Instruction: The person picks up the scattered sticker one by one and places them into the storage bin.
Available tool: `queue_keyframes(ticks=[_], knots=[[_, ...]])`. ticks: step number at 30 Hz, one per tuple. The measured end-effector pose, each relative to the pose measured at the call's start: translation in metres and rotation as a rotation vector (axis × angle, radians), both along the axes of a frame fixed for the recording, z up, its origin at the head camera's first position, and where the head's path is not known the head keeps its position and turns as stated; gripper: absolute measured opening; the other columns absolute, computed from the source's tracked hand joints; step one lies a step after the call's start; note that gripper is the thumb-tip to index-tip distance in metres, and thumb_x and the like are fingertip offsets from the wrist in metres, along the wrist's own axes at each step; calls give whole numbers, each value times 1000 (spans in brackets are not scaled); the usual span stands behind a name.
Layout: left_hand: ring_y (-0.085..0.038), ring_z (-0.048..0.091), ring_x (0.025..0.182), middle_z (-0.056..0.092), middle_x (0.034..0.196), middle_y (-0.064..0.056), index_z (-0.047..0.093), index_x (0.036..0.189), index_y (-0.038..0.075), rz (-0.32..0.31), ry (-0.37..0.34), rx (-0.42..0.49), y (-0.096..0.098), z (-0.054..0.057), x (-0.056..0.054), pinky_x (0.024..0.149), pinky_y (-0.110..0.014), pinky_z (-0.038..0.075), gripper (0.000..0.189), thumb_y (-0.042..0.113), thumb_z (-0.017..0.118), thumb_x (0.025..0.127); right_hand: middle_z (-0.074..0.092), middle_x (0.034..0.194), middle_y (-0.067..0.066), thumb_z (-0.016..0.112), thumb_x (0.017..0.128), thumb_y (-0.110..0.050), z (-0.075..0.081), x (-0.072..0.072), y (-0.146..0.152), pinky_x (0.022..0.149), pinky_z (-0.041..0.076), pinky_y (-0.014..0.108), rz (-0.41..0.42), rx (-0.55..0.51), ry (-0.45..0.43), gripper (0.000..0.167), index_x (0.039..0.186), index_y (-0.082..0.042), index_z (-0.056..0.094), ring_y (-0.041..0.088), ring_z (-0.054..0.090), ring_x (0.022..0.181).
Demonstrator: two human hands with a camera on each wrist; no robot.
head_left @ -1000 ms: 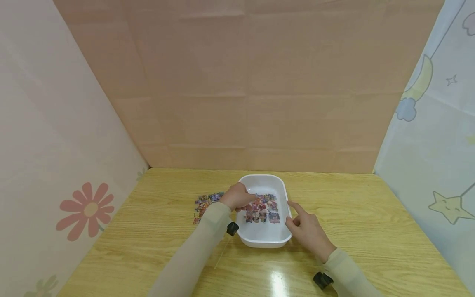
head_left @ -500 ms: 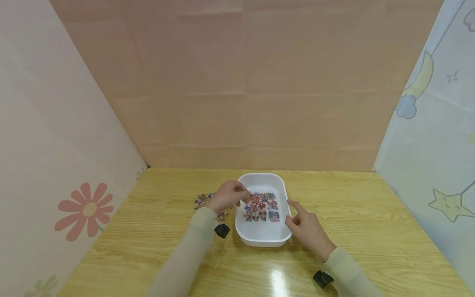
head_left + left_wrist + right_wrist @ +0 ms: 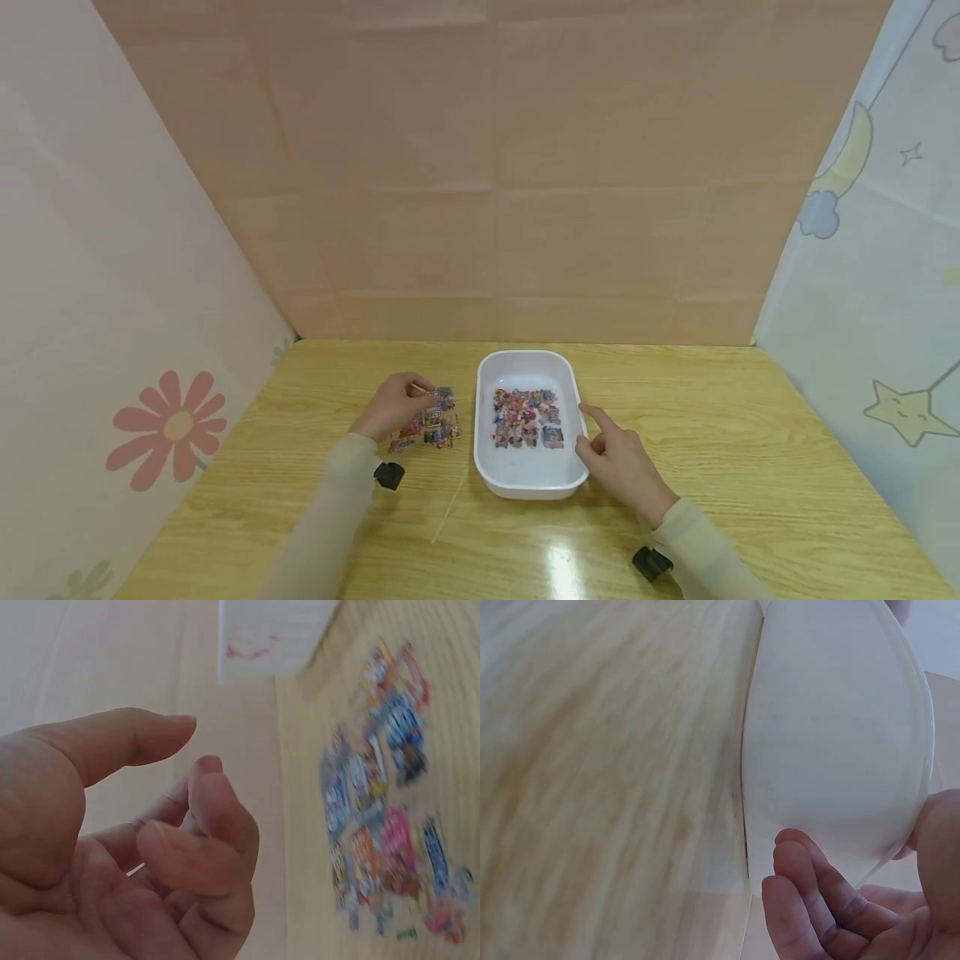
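My left hand (image 3: 399,406) hovers over a patch of small flat colourful printed pieces (image 3: 440,421) on the table, left of a white plastic tray (image 3: 531,481). In the left wrist view a gap shows between thumb and bent fingers, with nothing in it; more of these pieces (image 3: 367,877) lie beyond the fingertips. At the tray's right side is my right hand (image 3: 624,465), holding the rim. Its thumb reaches over the edge, while the other fingers (image 3: 799,862) curl along the outer wall in the right wrist view. Similar pieces (image 3: 525,417) lie in a rough block inside the tray.
The wooden table (image 3: 697,417) runs back to a tan cloth backdrop (image 3: 495,183). Patterned panels stand at the left and right sides. A thin pale strip (image 3: 448,510) shows on the table near the tray's lower left corner.
My left hand has moved left, from over the tray to above the pieces on the table, uncovering the tray's left part. The right hand has stayed at the rim.
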State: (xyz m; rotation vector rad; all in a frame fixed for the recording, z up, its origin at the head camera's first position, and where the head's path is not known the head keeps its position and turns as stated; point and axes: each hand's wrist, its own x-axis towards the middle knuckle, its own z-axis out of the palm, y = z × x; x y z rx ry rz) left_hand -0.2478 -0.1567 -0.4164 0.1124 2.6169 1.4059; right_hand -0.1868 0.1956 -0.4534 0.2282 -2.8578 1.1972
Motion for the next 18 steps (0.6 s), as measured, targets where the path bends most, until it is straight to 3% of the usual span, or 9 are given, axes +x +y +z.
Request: queue_keyframes(ticks=[5,10,13,18], knots=[[-33,65,81,64,102,-15,61,128,0,38,-27,-55,-16,-9,4,68,-43,53,39,22,67,96,70,76,2,60,97,-16,0,0,0,56,47,27,-5,-5,-3,54,148,-5,44,12,58,60],[-28,65,83,63,109,-17,59,131,-1,79,-47,-118,-27,-21,4,67,-40,52,44,22,69,95,70,75,2,60,97,-16,-1,0,0,55,47,27,-4,-6,-1,54,148,-5,45,12,58,59],[-26,64,93,63,116,-19,59,133,0,96,-41,-145,-32,-29,3,72,-41,53,47,22,71,94,70,75,2,60,97,-16,-1,0,0,55,47,27,-3,-6,0,54,148,-5,45,12,57,59],[-39,61,115,60,130,-26,53,142,0,87,-44,-156,-38,-40,-1,83,-48,55,58,22,74,92,70,74,2,60,97,-17,-1,0,-1,55,47,27,-2,-7,1,54,148,-6,45,12,57,58]])
